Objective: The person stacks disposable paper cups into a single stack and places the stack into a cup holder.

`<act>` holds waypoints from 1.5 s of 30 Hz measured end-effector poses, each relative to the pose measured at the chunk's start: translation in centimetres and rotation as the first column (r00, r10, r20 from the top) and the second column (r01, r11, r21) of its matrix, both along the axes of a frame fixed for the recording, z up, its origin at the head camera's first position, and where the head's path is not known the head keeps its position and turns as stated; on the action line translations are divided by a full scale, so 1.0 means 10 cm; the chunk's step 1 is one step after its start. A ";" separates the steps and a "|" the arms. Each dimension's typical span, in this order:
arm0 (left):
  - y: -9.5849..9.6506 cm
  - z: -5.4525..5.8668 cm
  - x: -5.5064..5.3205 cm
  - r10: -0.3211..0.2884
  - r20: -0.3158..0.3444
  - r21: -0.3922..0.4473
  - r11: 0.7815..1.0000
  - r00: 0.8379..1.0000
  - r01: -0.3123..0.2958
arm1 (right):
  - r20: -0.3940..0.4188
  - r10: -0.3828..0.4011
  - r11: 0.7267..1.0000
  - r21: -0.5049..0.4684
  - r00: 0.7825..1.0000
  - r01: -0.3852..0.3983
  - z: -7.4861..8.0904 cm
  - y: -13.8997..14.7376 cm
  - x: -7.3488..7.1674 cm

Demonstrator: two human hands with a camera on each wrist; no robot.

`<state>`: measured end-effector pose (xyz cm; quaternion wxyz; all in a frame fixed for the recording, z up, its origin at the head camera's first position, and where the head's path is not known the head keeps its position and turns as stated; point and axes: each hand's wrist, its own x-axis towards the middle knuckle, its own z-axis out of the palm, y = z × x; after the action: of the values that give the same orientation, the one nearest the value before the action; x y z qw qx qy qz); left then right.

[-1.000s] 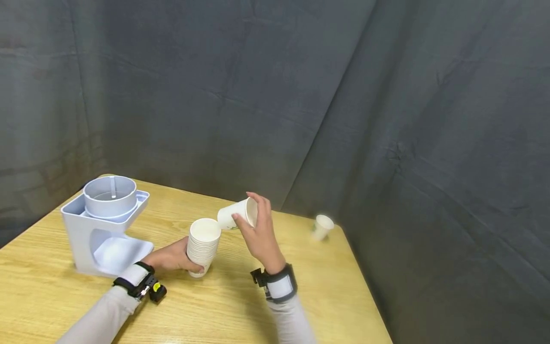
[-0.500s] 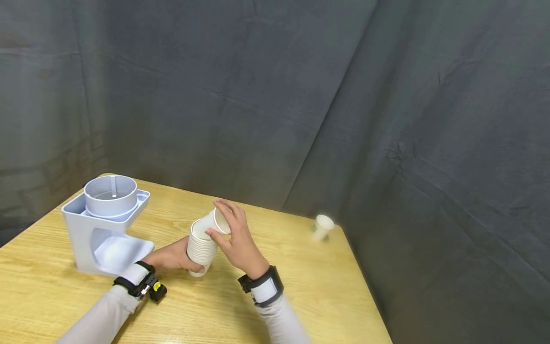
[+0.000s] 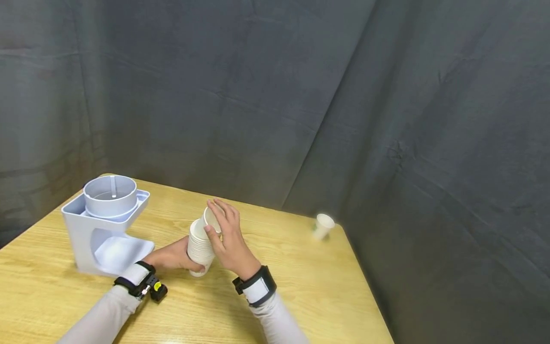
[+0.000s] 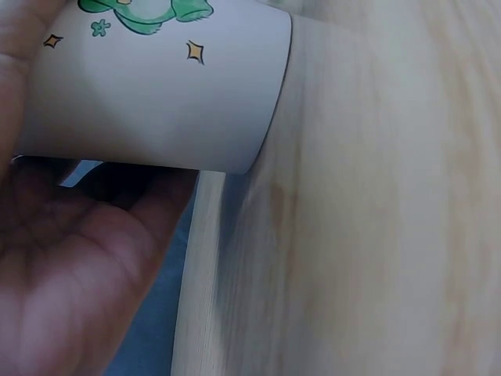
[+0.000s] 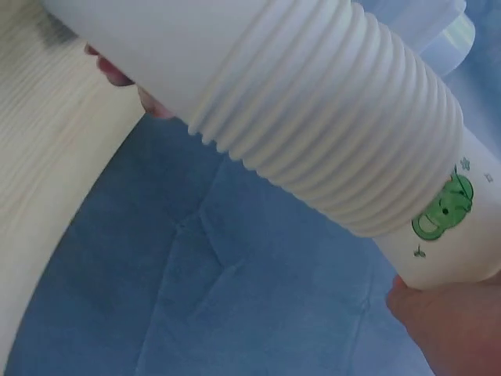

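A stack of nested white paper cups (image 3: 199,251) leans a little on the table, and my left hand (image 3: 172,255) grips its lower part. In the left wrist view the lowest cup (image 4: 156,102) shows a green print, with my thumb and palm around it. My right hand (image 3: 234,248) holds one more paper cup (image 3: 210,220) by the rim, tilted, its base inside the mouth of the stack. The right wrist view shows the stack's many rims (image 5: 337,125) and the right fingertips (image 5: 117,74) beyond the upper cup (image 5: 156,47).
Left of the stack stands a white plastic stand (image 3: 81,243) with a round open container (image 3: 110,205) on top. A single paper cup (image 3: 323,227) stands near the far right corner of the wooden table (image 3: 301,282). Grey cloth (image 3: 240,105) hangs behind the table.
My right hand has brought its cup leftward and down from beside the stack into the stack's mouth. My left hand and the stack have stayed almost still.
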<state>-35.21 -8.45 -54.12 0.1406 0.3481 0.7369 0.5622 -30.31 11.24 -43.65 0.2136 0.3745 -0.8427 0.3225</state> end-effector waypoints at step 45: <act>0.04 0.03 0.10 0.026 0.060 0.011 1.000 0.998 -0.026 | 0.253 -0.495 0.848 -0.068 0.831 0.526 -0.50 2.10 -1.03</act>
<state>-34.19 -8.08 -53.85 0.1534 0.3222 0.7335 0.5785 -40.62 32.22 -48.61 0.2195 0.0811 -0.9071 0.3500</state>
